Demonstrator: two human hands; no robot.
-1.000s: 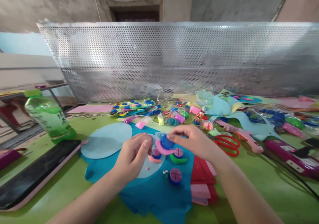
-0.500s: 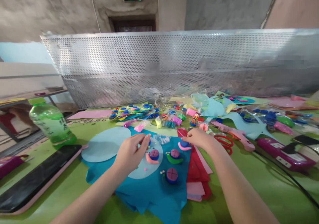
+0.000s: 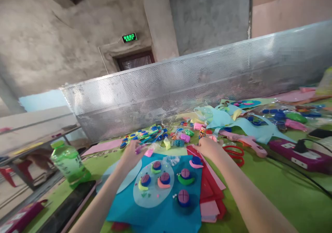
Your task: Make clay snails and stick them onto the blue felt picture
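My left hand [image 3: 131, 156] reaches over the pale blue oval and closes its fingers at a small purple clay packet [image 3: 138, 149], beside a pink clay packet [image 3: 149, 152]. My right hand [image 3: 208, 147] is closed, its fingertips curled out of sight, just in front of a small toy figure [image 3: 202, 132]. Between the hands lies a blue sheet [image 3: 186, 212] with a pale oval [image 3: 140, 198] on it. Several clay snails sit there, among them an orange-bodied snail [image 3: 164, 180], a green-bodied snail [image 3: 185, 176] and a pink-bodied snail [image 3: 196, 162].
Red sheets [image 3: 209, 184] lie right of the blue sheet. Red-handled scissors [image 3: 234, 154], a pink glue gun [image 3: 251, 145] and a purple power strip [image 3: 298, 155] stand further right. At left are a green bottle [image 3: 70, 164] and a dark phone [image 3: 70, 205]. A perforated metal panel [image 3: 155, 94] stands behind.
My left hand has moved from the snails on the oval to the purple packet. My right hand has left the pink-bodied snail and moved away toward the toy figure. The view has tilted.
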